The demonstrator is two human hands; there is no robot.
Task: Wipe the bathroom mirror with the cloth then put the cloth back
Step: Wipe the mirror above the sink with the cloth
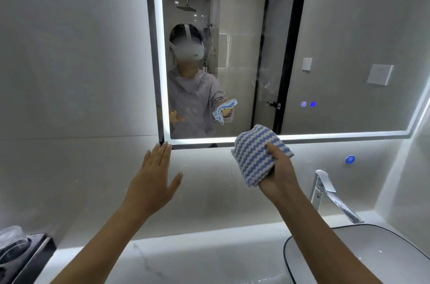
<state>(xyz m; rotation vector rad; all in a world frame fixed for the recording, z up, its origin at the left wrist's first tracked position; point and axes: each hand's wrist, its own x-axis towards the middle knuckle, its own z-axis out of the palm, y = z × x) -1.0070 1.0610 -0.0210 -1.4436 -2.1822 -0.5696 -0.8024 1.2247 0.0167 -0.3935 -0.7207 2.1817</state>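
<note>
Both forearms reach up over the counter (186,260). Right hand (279,174) grips the folded striped cloth (253,155) at the mirror (337,39) bottom edge; glass contact unclear. Left hand (154,174) flat, fingers straight, empty. Smears show on glass: wiping probably barely begun, cloth return pending. Cloth long axis near upright, top end toward mirror.
</note>
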